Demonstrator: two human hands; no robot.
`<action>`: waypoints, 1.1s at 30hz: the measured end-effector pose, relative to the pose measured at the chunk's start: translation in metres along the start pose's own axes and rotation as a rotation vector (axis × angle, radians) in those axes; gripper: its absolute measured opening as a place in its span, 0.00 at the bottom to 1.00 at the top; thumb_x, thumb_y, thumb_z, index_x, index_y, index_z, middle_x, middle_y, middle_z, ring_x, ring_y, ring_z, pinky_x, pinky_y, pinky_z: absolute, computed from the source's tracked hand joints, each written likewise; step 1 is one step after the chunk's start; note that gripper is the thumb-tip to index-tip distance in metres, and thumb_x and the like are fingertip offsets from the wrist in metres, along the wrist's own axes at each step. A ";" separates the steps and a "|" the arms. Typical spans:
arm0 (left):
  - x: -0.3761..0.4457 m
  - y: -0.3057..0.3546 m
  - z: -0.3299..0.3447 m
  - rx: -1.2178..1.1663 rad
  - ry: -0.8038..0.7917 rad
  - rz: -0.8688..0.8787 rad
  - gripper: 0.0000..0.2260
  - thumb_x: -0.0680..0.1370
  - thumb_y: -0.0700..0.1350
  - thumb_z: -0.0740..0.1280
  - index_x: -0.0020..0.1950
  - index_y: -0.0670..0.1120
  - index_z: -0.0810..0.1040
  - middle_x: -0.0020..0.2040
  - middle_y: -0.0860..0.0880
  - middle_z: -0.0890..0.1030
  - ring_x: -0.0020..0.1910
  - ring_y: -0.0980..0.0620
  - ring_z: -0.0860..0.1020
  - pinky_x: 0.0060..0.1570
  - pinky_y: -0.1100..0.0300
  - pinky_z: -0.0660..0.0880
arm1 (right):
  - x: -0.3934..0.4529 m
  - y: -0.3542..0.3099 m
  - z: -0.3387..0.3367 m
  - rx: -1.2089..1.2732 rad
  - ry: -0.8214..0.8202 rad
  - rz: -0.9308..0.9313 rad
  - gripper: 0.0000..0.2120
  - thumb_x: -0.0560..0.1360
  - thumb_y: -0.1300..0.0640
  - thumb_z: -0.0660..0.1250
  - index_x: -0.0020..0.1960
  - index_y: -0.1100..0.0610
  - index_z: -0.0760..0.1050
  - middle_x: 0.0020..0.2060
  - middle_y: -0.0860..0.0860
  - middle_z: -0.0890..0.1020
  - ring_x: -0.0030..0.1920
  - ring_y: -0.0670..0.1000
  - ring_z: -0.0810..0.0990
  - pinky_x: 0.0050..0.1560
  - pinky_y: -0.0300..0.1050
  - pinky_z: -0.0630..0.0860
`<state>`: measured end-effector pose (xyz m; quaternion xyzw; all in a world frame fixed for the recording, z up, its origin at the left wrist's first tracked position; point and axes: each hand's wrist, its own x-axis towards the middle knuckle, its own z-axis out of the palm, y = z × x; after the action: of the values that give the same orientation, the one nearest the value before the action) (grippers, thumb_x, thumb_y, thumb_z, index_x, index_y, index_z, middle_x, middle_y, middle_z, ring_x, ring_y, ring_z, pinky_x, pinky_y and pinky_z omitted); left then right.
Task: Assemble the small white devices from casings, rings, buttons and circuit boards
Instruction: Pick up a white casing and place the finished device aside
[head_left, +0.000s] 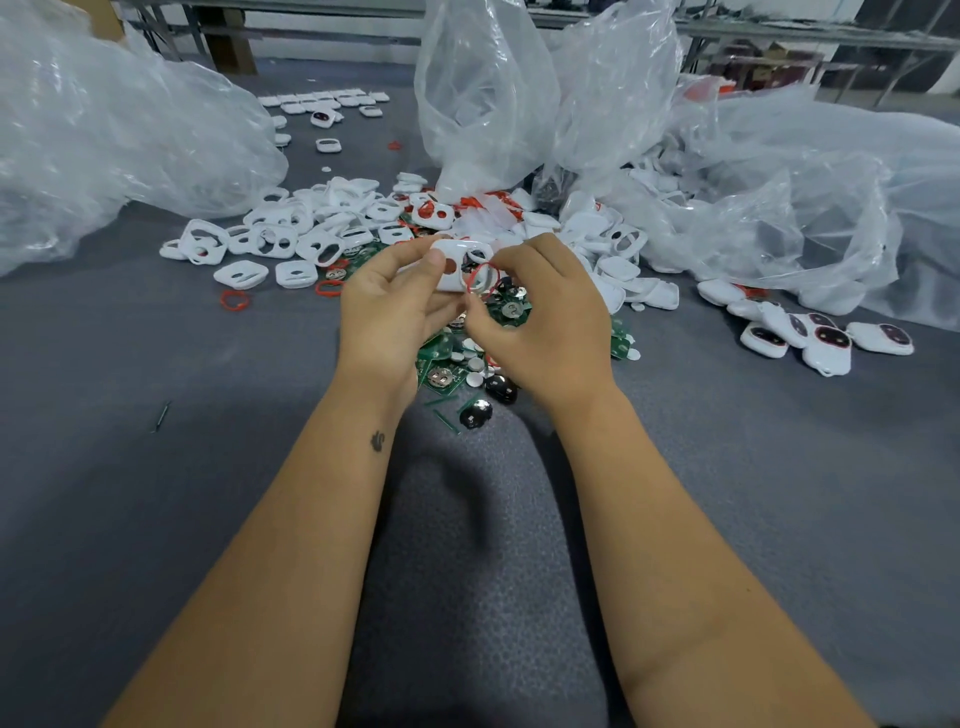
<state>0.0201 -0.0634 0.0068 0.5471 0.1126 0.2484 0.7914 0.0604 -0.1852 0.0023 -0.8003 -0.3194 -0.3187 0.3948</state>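
Observation:
My left hand (395, 306) grips a white casing (454, 267) with two holes, held above the parts pile, thumb across its face. My right hand (540, 317) pinches a thin red ring (484, 280) against the casing's right hole. Under the hands lie green circuit boards (441, 376), small white round buttons (475, 364) and black domed parts (500, 387). A heap of loose white casings (311, 234) spreads behind the hands, with more red rings (235, 300) on the mat.
Large clear plastic bags stand at left (104, 140), centre back (483, 93) and right (810, 197). Several assembled white devices (826, 343) lie at the right, and a row of them at far back (327, 104). The grey mat (182, 493) covers the table.

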 end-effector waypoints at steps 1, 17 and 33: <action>0.001 0.000 0.000 0.033 -0.005 0.000 0.04 0.80 0.39 0.65 0.54 0.45 0.78 0.46 0.47 0.84 0.42 0.51 0.84 0.43 0.61 0.80 | 0.000 0.001 0.000 -0.007 -0.002 -0.007 0.10 0.70 0.56 0.72 0.49 0.61 0.81 0.43 0.53 0.80 0.46 0.54 0.79 0.42 0.51 0.76; -0.001 -0.003 0.000 0.141 -0.066 0.075 0.02 0.79 0.41 0.67 0.49 0.47 0.79 0.37 0.53 0.85 0.41 0.55 0.84 0.44 0.62 0.79 | 0.000 0.007 0.004 -0.056 0.024 -0.080 0.08 0.70 0.57 0.72 0.45 0.61 0.80 0.40 0.53 0.79 0.42 0.54 0.78 0.39 0.48 0.75; 0.001 -0.003 -0.004 0.084 -0.160 0.010 0.07 0.79 0.38 0.67 0.53 0.50 0.77 0.43 0.50 0.86 0.48 0.54 0.84 0.45 0.65 0.79 | 0.000 0.007 0.006 0.034 -0.051 -0.058 0.07 0.70 0.61 0.73 0.46 0.62 0.81 0.41 0.55 0.80 0.42 0.54 0.78 0.42 0.48 0.76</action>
<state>0.0196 -0.0603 0.0027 0.5984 0.0568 0.2030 0.7729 0.0677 -0.1837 -0.0034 -0.7918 -0.3578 -0.3043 0.3905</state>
